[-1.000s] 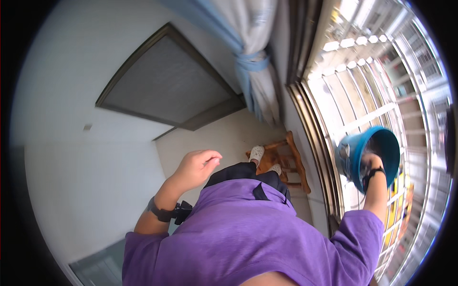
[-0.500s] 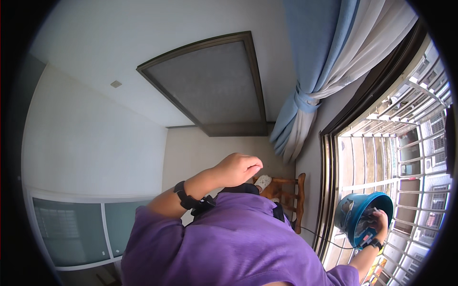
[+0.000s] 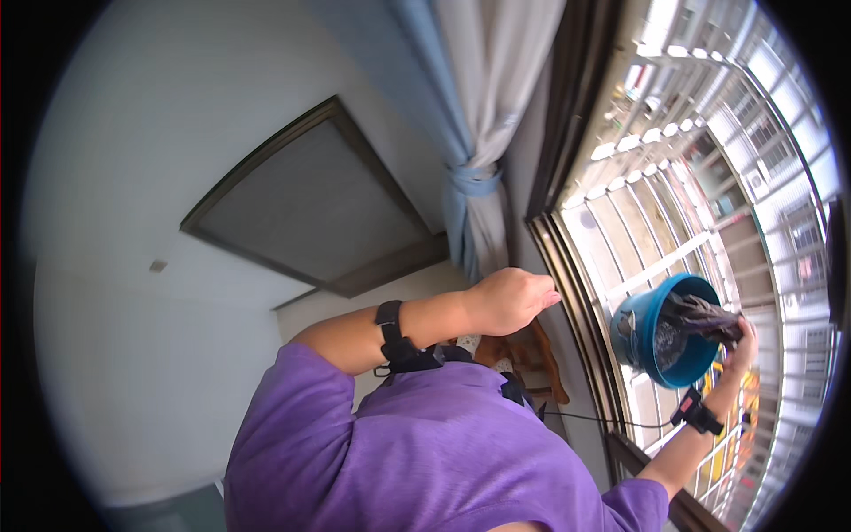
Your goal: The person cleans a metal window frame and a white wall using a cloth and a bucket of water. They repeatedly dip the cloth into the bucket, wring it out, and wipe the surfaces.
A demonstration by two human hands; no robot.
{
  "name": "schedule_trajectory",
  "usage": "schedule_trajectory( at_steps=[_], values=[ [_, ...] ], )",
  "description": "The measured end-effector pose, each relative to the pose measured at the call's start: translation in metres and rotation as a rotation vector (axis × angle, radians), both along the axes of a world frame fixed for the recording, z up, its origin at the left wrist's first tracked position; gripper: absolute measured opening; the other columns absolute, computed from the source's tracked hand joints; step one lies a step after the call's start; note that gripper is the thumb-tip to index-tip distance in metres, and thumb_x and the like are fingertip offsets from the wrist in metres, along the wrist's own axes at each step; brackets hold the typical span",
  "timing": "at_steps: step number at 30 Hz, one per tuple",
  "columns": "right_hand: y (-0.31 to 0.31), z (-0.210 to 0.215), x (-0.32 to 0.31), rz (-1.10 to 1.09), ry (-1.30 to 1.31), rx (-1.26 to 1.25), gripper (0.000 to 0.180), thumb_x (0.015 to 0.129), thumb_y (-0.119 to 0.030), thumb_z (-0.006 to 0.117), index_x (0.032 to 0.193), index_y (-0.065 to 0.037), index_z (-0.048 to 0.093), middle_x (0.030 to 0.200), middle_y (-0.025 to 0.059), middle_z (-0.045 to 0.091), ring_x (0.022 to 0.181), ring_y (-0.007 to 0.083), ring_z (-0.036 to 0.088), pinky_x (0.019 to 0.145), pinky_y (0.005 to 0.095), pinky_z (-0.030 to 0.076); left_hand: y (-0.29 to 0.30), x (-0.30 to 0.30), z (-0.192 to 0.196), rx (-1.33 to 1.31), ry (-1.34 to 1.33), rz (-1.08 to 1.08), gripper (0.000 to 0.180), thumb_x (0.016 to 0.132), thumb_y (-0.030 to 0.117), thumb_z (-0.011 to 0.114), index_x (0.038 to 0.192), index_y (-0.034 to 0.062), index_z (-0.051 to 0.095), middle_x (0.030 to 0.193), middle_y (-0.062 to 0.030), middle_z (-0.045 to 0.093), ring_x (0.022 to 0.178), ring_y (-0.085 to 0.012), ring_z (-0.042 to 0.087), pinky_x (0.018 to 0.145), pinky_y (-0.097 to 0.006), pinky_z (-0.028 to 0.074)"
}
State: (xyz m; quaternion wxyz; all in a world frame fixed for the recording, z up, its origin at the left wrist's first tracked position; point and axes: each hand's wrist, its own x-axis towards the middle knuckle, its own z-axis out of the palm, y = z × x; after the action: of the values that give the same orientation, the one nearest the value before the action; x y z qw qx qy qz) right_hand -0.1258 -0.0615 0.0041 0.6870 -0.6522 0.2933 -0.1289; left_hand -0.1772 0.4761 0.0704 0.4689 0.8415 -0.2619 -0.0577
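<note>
At the right, my right hand [image 3: 743, 348] grips a dark grey, crumpled cloth [image 3: 705, 317] by one end. The rest of the cloth trails over the mouth of a teal bucket [image 3: 640, 332], partly inside it. Water [image 3: 669, 344] glints in the bucket, which stands on metal bars outside the window. My left hand [image 3: 510, 301] is raised in front of my body, its fingers curled closed and nothing showing in them. It is close to the window frame without visibly touching anything.
The dark window frame [image 3: 576, 332] runs between me and the bucket. Metal bars [image 3: 643, 208] enclose the space outside. A tied blue and white curtain [image 3: 474, 182] hangs beside the window. A framed screen [image 3: 310, 199] leans at the wall, and a wooden chair [image 3: 541, 355] stands below.
My right hand has come out of the bucket and drawn the dark cloth up to its rim. My left hand has moved right, toward the window. The view has turned toward the window.
</note>
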Motion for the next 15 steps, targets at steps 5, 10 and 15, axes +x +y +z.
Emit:
schedule_trajectory(
  at_steps=[5,10,15],
  values=[
    [0.011,-0.029,-0.014,-0.001,-0.128,0.289,0.008,0.083,-0.011,0.060,0.087,-0.004,0.061,0.079,0.0057,0.063,0.073,0.0174,0.061,0.069,0.0355,0.050,-0.110,0.062,-0.010,-0.047,-0.033,-0.390,0.016,0.087,0.012,0.055,0.099,0.0021,0.060,0.084,-0.0156,0.064,0.076,-0.0280,0.063,0.068,-0.034,0.049],
    [0.047,-0.007,-0.027,-0.183,-0.240,0.437,0.010,0.086,-0.017,0.059,0.091,-0.009,0.059,0.082,0.0043,0.059,0.078,0.0172,0.056,0.070,0.0449,0.047,-0.255,0.098,-0.029,-0.064,0.377,-0.405,0.043,0.079,0.024,0.067,0.114,0.0032,0.055,0.091,-0.0168,0.065,0.087,-0.0291,0.064,0.077,-0.037,0.049],
    [0.055,0.013,-0.044,-0.190,-0.283,0.353,0.017,0.093,-0.021,0.050,0.100,-0.008,0.057,0.091,0.0059,0.061,0.083,0.0195,0.058,0.071,0.0435,0.051,-0.357,0.111,-0.073,-0.159,0.423,-0.544,0.039,0.085,0.012,0.059,0.121,0.0040,0.050,0.082,-0.0128,0.062,0.066,-0.0170,0.062,0.058,-0.028,0.050]
  ],
)
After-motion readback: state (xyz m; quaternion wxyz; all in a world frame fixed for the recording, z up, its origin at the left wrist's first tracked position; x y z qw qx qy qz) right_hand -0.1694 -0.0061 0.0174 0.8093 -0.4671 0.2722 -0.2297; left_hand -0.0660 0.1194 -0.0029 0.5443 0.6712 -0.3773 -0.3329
